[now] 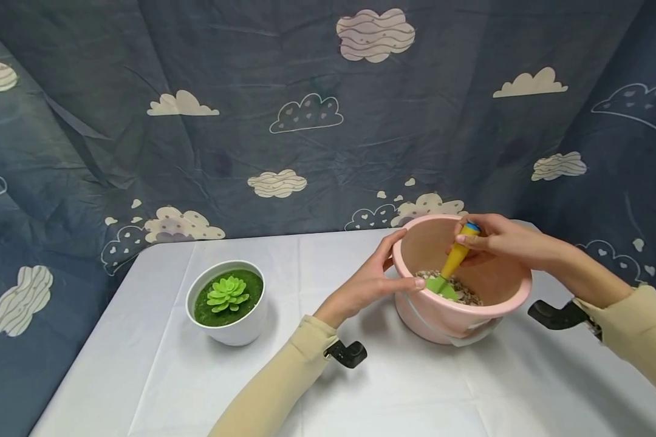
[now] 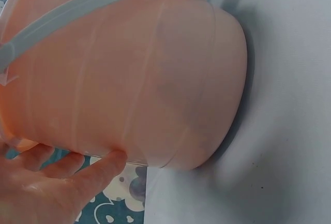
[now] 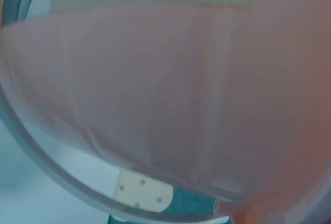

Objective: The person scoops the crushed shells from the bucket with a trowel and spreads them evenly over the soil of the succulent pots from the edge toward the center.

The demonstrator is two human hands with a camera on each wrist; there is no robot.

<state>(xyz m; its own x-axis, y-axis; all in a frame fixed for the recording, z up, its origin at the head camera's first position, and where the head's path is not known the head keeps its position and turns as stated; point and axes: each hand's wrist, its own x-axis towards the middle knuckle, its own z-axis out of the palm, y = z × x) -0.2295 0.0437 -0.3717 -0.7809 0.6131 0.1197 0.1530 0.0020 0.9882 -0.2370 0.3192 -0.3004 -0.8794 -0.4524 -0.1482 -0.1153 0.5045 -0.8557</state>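
A pink bucket with a grey handle stands upright at the right of the table, small mixed gravel in its bottom. My right hand reaches over the far right rim and grips the yellow handle of a small shovel, its green blade down in the gravel. With my left hand I hold the bucket's left side, thumb at the rim and fingers along the outer wall. The left wrist view shows those fingers against the wall. In the right wrist view the bucket wall fills most of the picture.
A white pot with a green succulent in green moss stands on the left of the white-covered table. Behind the table hangs a dark blue cloth printed with clouds.
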